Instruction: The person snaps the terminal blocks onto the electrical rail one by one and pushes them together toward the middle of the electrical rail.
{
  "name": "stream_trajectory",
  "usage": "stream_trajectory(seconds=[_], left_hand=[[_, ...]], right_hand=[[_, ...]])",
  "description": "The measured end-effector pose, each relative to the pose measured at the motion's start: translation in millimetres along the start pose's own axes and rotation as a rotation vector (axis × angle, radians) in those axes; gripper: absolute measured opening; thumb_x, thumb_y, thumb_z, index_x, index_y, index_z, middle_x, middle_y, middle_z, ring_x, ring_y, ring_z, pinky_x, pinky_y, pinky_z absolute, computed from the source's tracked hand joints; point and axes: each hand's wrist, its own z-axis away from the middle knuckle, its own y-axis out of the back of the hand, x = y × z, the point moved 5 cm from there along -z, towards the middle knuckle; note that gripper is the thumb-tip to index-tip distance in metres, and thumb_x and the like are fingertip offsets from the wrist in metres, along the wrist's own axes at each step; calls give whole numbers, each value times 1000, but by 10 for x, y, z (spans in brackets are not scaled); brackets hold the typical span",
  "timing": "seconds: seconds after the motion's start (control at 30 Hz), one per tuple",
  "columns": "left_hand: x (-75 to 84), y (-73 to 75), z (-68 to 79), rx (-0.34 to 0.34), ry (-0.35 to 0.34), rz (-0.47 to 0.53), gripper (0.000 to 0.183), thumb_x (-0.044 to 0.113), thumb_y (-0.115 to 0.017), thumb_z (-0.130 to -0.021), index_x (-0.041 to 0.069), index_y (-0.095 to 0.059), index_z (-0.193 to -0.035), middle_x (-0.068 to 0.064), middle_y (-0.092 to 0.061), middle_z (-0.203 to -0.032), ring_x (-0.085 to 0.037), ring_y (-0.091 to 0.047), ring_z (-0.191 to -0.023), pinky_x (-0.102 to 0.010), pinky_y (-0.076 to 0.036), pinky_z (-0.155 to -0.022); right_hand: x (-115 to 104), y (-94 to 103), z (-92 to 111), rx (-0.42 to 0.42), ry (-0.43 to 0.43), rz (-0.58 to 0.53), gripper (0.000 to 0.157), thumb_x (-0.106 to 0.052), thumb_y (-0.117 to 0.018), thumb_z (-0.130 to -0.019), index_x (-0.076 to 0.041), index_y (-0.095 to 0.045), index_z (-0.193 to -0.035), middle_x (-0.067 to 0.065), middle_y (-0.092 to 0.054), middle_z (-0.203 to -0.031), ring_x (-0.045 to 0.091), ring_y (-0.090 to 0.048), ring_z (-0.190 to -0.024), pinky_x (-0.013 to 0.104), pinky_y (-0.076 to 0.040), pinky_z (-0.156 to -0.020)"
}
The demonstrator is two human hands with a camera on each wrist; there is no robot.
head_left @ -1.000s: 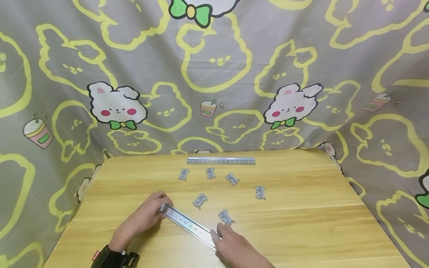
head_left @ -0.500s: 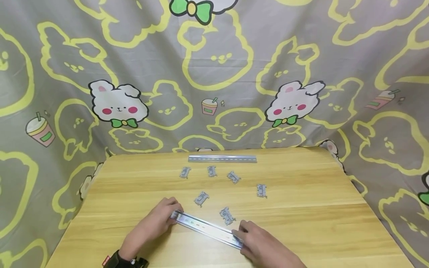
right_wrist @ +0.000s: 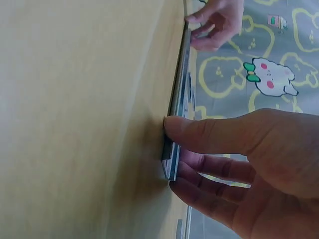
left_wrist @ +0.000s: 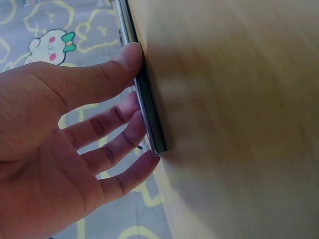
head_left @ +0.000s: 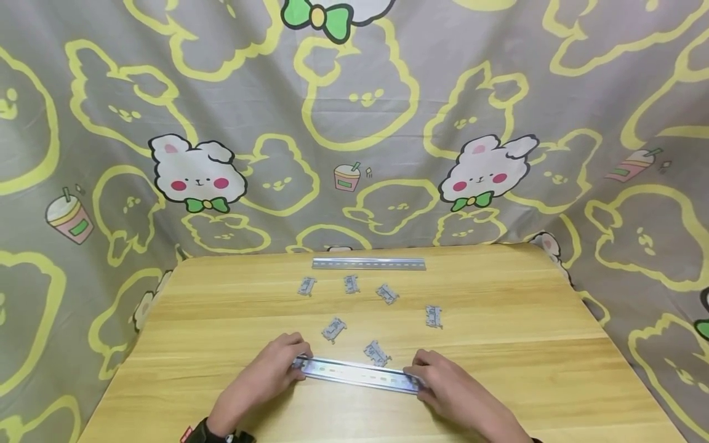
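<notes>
A slotted metal DIN rail (head_left: 357,374) lies low over the front of the table, slanting slightly down to the right. My left hand (head_left: 277,366) grips its left end; in the left wrist view the thumb presses the near edge of the rail (left_wrist: 148,107) and the fingers meet the far side. At the right end, my right hand (head_left: 451,384) pinches the rail (right_wrist: 180,84) between thumb and fingers. Just beyond the rail's middle lies a grey terminal block (head_left: 376,353), with another terminal block (head_left: 334,330) further left.
More grey terminal blocks lie scattered behind, one (head_left: 434,317) on the right and several in a loose row near a block (head_left: 351,283). A second DIN rail (head_left: 368,264) rests along the back edge of the wooden table (head_left: 221,295). A patterned curtain (head_left: 388,123) surrounds the table.
The held rail has swung from a steep diagonal to nearly level across the view. Both hands have moved right with it, the left one nearer the body and the right one slightly away.
</notes>
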Motion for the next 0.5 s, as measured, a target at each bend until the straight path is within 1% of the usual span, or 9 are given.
stream_trajectory(seconds=[0.1, 0.2, 0.33, 0.5], left_hand=[[3, -3, -21, -7, 15, -6, 28, 11, -88, -77, 13, -72, -100, 4, -63, -101, -14, -59, -91, -35, -56, -81], [-12, -4, -52, -17, 30, -4, 28, 13, -88, -77, 13, -72, -100, 6, -63, -100, -14, -59, -91, -35, -56, -81], [-56, -5, -126, -31, 55, 3, 29, 15, -89, -76, 14, -71, -98, 6, -62, -98, -14, -59, -90, -34, -56, -80], [-105, 9, -224, -33, 68, 15, 27, 15, -89, -76, 13, -71, -96, 5, -62, -96, -16, -60, -91, -38, -56, -82]], right_hand=[[46, 7, -27, 11, -1, 9, 39, -10, -85, -82, -6, -75, -120, -3, -63, -105, 9, -59, -92, 27, -58, -80], [92, 15, -63, 23, -2, 11, 38, -7, -85, -82, -5, -75, -119, -2, -63, -105, 10, -60, -92, 28, -58, -80], [161, 35, -130, 25, -11, 18, 39, -5, -85, -80, -5, -76, -118, -1, -64, -105, 12, -61, -93, 28, -58, -80], [243, 61, -215, 25, -3, 15, 38, -2, -85, -80, -3, -76, -117, 0, -63, -103, 13, -61, -91, 27, -57, -77]])
